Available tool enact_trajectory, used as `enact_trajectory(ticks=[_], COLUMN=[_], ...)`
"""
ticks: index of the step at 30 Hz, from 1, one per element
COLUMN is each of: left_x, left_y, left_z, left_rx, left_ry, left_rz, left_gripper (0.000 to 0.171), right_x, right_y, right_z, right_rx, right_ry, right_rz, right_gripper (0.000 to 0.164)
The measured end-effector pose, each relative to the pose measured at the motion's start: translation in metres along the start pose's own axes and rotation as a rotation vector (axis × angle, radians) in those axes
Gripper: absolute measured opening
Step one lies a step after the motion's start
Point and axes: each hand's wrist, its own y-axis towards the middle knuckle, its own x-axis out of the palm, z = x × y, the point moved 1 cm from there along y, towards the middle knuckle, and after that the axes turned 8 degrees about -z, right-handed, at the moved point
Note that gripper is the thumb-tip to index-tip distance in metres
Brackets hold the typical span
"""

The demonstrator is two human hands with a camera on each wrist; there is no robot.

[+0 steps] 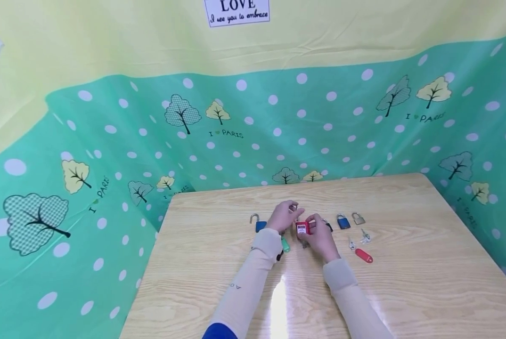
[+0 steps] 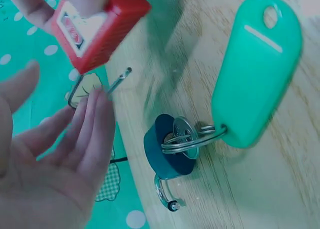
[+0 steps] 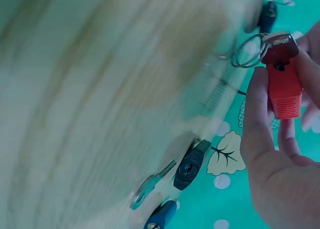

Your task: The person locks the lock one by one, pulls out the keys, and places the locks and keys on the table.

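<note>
A red padlock (image 1: 302, 228) with a white label is raised over the wooden table. My right hand (image 1: 322, 240) grips its body between thumb and fingers. In the right wrist view, a key (image 3: 280, 41) with a wire ring (image 3: 250, 51) sits at the padlock's bottom. The shackle (image 2: 120, 80) stands out from the body, one end free. Along it, my left hand (image 2: 60, 164) touches with rather straight fingers, its thumb apart. Just beside that hand lies a blue padlock (image 2: 170, 154) with its shackle open; a key ring joins it to a green tag (image 2: 257, 74).
Right of the hands lie a black padlock (image 3: 189, 166), another blue padlock (image 1: 343, 222) and a silver-coloured padlock (image 1: 358, 218). In front of these are loose keys (image 1: 365, 237) and a red tag (image 1: 364, 255). A green dotted curtain (image 1: 274, 132) hangs behind the table (image 1: 210, 263).
</note>
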Motion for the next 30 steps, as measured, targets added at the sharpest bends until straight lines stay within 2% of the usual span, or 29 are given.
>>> enact_trajectory(ticks=[4,13,17,24,30], left_x=[-0.004,-0.003,-0.003,-0.006,-0.016], left_y=[0.002,-0.002,-0.003,-0.007,-0.019], left_z=[-0.003,0.003,0.006,0.012,0.026], left_rx=[0.002,0.025,0.063,0.129,0.174], left_ry=[-0.061,-0.278,-0.350,-0.387,-0.401], left_rz=[0.044,-0.024,-0.039,-0.074,-0.051], left_gripper=[0.038,0.039,0.042,0.047,0.042], right_x=[-0.003,-0.006,-0.007,-0.009,-0.010], right_y=[-0.002,-0.005,-0.007,-0.011,-0.011], right_z=[0.000,-0.003,-0.005,-0.007,-0.009], right_rx=[0.025,0.054,0.064,0.111,0.095], right_ry=[0.103,0.249,0.297,0.376,0.438], right_rz=[-0.011,0.000,-0.005,-0.009,0.000], right_gripper=[0.047,0.051,0.053,0.056,0.053])
